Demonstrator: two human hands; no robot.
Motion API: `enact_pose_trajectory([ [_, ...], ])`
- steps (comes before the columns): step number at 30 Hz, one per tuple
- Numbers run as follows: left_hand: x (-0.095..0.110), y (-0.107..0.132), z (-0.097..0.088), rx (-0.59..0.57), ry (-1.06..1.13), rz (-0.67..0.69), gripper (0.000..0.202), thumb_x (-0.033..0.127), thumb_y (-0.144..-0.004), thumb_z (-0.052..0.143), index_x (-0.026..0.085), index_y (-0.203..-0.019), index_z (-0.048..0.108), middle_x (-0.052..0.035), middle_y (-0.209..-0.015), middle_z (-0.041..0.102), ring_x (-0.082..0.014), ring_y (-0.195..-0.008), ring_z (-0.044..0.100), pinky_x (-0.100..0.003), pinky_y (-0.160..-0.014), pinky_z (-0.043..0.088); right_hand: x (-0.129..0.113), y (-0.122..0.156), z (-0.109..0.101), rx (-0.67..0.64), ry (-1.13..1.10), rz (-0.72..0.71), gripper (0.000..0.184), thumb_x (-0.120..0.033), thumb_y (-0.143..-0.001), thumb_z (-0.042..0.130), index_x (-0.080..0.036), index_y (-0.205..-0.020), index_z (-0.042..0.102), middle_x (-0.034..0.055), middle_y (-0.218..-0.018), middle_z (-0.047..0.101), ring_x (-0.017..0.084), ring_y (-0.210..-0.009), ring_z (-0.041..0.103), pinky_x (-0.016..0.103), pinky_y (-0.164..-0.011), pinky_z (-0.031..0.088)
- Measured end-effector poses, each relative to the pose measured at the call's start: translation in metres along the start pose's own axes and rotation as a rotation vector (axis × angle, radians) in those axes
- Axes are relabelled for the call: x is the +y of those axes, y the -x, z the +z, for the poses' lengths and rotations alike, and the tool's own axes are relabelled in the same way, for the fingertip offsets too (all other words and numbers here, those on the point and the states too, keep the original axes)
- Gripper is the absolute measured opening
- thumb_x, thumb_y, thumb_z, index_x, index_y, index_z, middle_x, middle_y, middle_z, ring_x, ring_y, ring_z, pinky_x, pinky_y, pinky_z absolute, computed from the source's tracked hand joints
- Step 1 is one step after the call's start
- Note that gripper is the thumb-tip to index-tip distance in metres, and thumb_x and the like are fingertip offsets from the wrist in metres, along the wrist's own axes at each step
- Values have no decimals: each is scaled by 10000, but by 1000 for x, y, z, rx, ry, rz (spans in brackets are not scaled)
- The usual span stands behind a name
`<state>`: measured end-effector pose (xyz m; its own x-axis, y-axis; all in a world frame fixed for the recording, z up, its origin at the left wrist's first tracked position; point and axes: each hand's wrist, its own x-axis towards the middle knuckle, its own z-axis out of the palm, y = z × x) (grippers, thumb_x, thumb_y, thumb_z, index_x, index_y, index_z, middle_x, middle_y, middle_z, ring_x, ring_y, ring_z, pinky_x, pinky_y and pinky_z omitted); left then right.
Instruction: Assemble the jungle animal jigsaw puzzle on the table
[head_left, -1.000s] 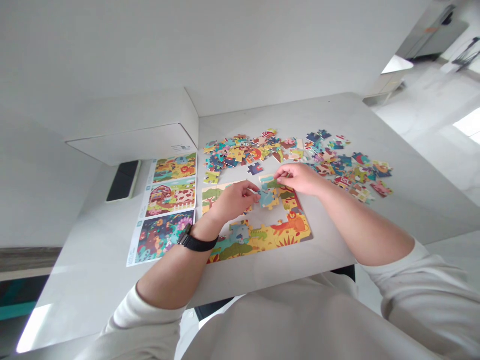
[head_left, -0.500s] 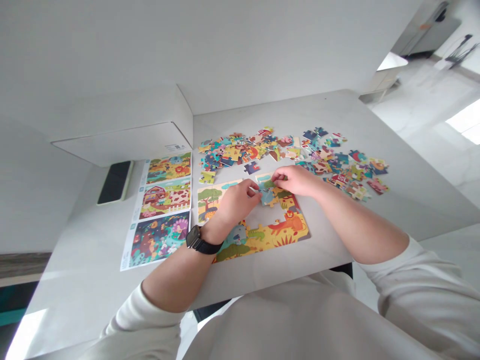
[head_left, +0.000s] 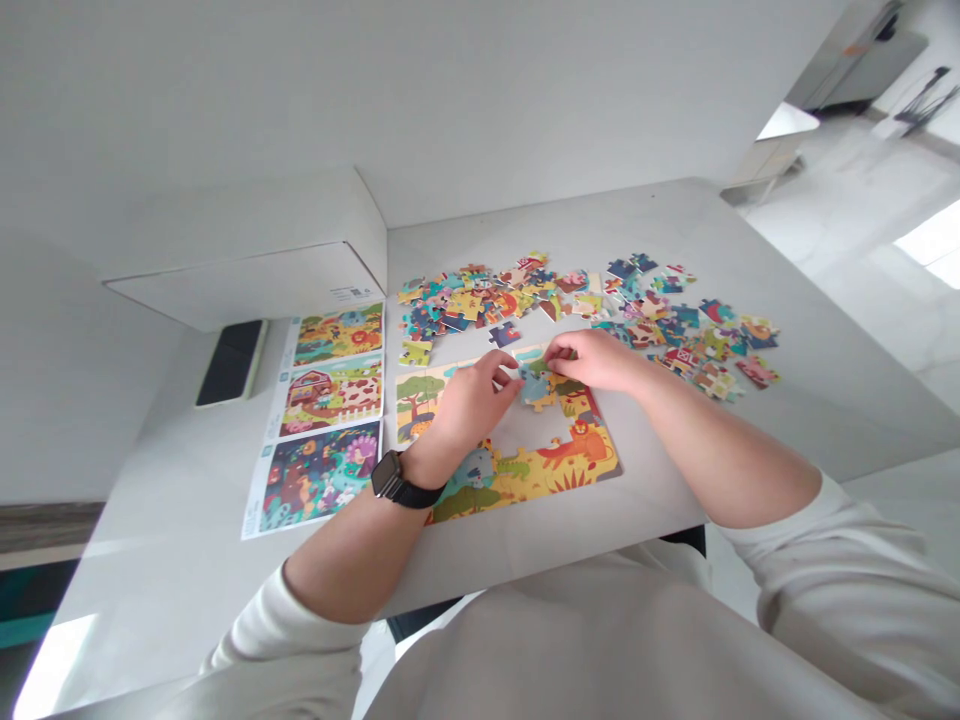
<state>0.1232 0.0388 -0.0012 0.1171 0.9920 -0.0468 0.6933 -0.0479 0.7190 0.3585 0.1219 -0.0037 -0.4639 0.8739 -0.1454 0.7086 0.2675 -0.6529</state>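
Observation:
A jigsaw puzzle (head_left: 577, 470) of a savanna scene lies partly assembled before me, with a bare gap in its middle. A blue elephant piece (head_left: 534, 386) sits at the gap's upper edge, between my two hands. My left hand (head_left: 480, 395) is over the puzzle's left half, its thumb and index fingertips curled slightly apart beside the blue piece. At the upper right, my right hand (head_left: 589, 360) has thumb and fingers pinched at a green-topped puzzle piece (head_left: 537, 362). The pinching fingertips hide part of it. My left hand covers some of the assembled pieces.
Loose puzzle pieces (head_left: 465, 300) are heaped behind the puzzle, with another pile (head_left: 686, 330) to the right. One dark piece (head_left: 504, 334) lies apart. On the left are a picture sheet (head_left: 330, 400), a phone (head_left: 231, 363) and a white box (head_left: 247, 285) against the wall.
My left hand's fingers have lifted and spread slightly beside the blue piece. The right hand stays nearly in place, and the puzzle looks the same.

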Motion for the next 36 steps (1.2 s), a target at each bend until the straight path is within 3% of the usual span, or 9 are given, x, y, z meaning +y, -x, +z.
enact_pose_trajectory([
  [7,-7,-3,-11,72,85,3,209,347,-978,714,253,-1162,686,-15,-959,823,-165,-734,723,-286,-732,517,-2,3,-6,-170,-202,-80,197,-427,-935,779,-276,-1049,833,29,-996,822,223,-917,738,339,-838,533],
  [9,-7,-2,-15,81,82,1,204,349,-971,720,251,-1148,694,-20,-946,819,-172,-758,727,-289,-733,519,-1,3,-4,-128,-224,-90,242,-452,-919,788,-274,-1078,826,33,-987,805,216,-878,719,335,-801,531],
  [12,-5,2,-23,56,97,27,221,364,-964,722,251,-1152,698,-25,-941,816,-173,-772,724,-284,-720,521,0,4,-2,-48,-221,-83,299,-486,-929,773,-283,-1145,813,36,-1047,795,196,-823,687,326,-747,514],
  [16,0,13,-34,-17,133,64,240,358,-960,720,252,-1174,702,-25,-942,824,-164,-745,711,-277,-711,530,-6,7,-2,-197,-321,-125,361,-528,-926,768,-282,-1186,814,44,-1089,806,220,-930,720,333,-822,536],
  [19,1,21,-39,-58,102,75,249,333,-958,714,264,-1197,705,-16,-944,833,-168,-762,726,-280,-733,537,-13,11,0,-315,-391,-159,387,-506,-877,810,-252,-1170,813,50,-1035,808,229,-955,727,340,-852,546],
  [25,-8,30,-34,-62,68,63,247,330,-976,658,271,-1211,707,-24,-1011,840,-190,-845,763,-287,-757,550,-24,21,8,-460,-355,-190,404,-444,-862,820,-238,-1207,786,28,-951,788,197,-835,710,313,-748,537],
  [30,-24,36,-52,-25,-26,88,271,394,-980,671,276,-1218,727,-23,-1070,823,-175,-804,733,-291,-758,532,-19,22,11,-448,-316,-170,422,-430,-843,835,-233,-1212,777,28,-933,801,203,-806,719,326,-735,543],
  [33,-34,44,-71,-155,-218,148,223,454,-941,736,278,-1074,764,-23,-1020,795,-205,-851,725,-305,-760,505,-15,20,11,-433,-306,-143,460,-447,-830,833,-221,-1225,768,41,-947,804,215,-822,731,341,-753,554],
  [36,-36,54,-76,-307,-351,169,292,455,-867,831,279,-1087,753,-30,-1106,794,-251,-963,733,-326,-796,495,-13,18,12,-436,-307,-124,486,-451,-823,829,-213,-1242,764,58,-973,805,230,-860,739,360,-795,566],
])
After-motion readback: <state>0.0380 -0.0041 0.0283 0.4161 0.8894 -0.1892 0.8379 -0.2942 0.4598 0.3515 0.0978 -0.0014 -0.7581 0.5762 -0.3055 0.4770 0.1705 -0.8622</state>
